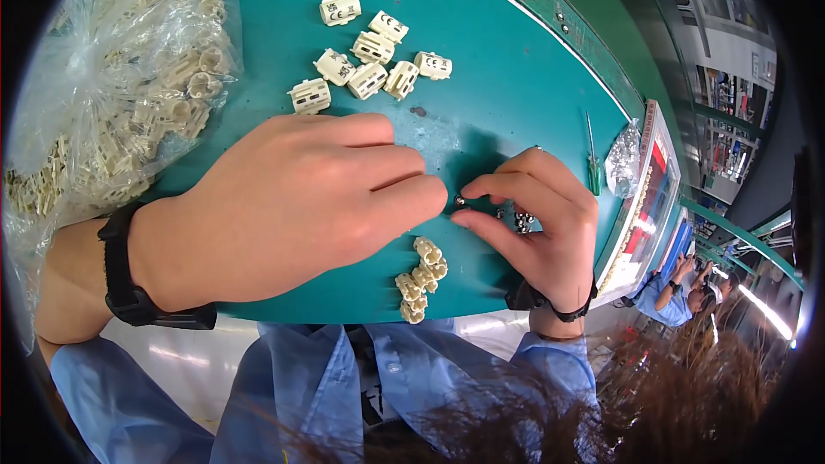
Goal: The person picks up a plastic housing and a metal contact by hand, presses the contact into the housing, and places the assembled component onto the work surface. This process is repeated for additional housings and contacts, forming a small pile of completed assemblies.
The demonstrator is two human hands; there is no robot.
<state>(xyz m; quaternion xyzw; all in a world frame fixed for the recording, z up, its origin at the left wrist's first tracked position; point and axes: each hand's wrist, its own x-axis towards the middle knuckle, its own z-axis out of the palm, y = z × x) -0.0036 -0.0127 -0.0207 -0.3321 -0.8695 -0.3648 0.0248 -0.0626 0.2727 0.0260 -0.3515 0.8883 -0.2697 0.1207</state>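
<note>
Two bare hands low over the teal work table (516, 77), wrists bent inward so the fingertips nearly meet. Left hand (301, 206), black wristband on the wrist, palm down with fingers curled together; whatever sits under them hidden, so grip on anything impossible to tell. Right hand (537, 215) arched, thumb and forefinger pinched on one small metal screw (460, 201), held just above the table between the two hands. Three or four more loose screws (522, 222) in a small cluster under the right palm, exact count unclear. Seven cream plastic connector housings (369, 56) scattered beyond the left knuckles, well apart from both hands. About six smaller cream parts (421, 279) bunched near the table edge below the fingers. One clear bag of cream parts (129, 77) at far left, one green-handled screwdriver (593, 163) and one small bag of metal pieces (623, 159) at right.
</note>
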